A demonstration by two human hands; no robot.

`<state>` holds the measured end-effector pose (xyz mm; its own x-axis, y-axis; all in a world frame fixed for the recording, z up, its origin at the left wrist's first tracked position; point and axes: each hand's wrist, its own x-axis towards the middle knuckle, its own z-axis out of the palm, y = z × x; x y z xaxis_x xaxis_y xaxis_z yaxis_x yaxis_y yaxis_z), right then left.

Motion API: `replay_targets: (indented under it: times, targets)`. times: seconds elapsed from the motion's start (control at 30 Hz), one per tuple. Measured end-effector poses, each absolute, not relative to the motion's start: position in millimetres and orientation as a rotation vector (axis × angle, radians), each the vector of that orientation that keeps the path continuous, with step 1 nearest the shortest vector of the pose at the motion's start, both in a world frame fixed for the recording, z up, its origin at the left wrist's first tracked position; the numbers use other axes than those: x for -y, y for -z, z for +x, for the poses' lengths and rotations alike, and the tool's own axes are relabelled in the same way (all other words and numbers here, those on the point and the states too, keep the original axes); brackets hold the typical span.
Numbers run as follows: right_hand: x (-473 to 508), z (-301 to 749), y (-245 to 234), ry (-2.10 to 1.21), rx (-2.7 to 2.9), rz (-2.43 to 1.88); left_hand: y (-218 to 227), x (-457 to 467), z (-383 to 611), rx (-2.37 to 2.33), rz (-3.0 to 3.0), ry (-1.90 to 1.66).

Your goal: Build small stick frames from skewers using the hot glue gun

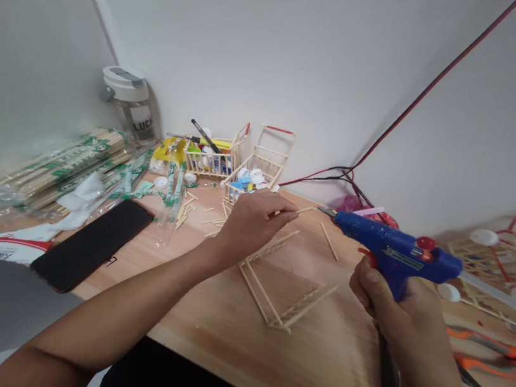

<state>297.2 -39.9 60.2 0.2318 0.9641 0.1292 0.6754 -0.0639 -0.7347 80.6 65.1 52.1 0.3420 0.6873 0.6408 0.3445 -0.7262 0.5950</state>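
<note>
Thin stick (306,210) juts from left grip (256,217) (toward the glue gun (389,246)).

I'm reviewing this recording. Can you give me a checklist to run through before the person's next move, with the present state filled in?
1. Glue gun gripped by its handle in the right hand: ok.
2. Glue stick loaded: ok, it sticks out of the back.
3. Thin wooden stick held in the left hand: ok, its free end points toward the nozzle.
4. Nozzle touching that end: cannot tell, the gap is too small to judge.
5. Glue on that end: cannot tell, too small to see.
6. Stick frame lying on the table, not held by either hand: ok.
</note>
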Motion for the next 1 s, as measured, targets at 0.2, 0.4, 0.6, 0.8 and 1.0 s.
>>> replay_targets:
  times: [0.2, 0.4, 0.6, 0.8, 1.0]
  targets:
    - [38.5, 298.6, -56.6, -0.448, 1.521, -1.807, -53.9, -63.4, 80.6, -0.902, 2.229, -1.332]
    - [38.4, 298.7, -54.6, -0.427, 1.471, -1.829, -55.3, -62.6, 80.4, -0.908, 2.213, -1.309]
    - [38.2, 300.0, -55.3, -0.336, 1.555, -1.857, -56.6, -61.2, 80.7, -0.920, 2.202, -1.292]
    - [36.0, 294.1, -59.3, -0.156, 1.563, -1.828, -58.1, -60.2, 80.8, -0.931, 2.180, -1.277]
    - [36.4, 293.8, -58.1, -0.158, 1.514, -1.847, -58.6, -59.8, 80.8, -0.948, 2.174, -1.271]
